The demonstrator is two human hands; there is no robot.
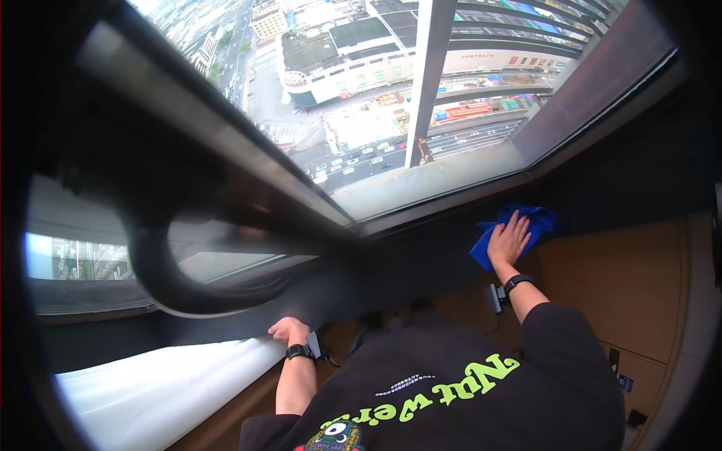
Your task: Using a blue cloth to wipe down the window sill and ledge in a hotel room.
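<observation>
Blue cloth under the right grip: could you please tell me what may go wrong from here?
The blue cloth might slip or bunch, as the right grip lies flat over it with fingers spread. The left grip is right beside the end of the white sheet, so it might catch or crease it. The dark curved bar looks blurred and near the camera, so the head might bump it.

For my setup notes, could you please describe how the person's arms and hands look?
The left hand and right hand are ungloved. Each wrist wears a black strap with a grey, boxy device; a thin dark cable shows by each. The short sleeves are black.
</observation>
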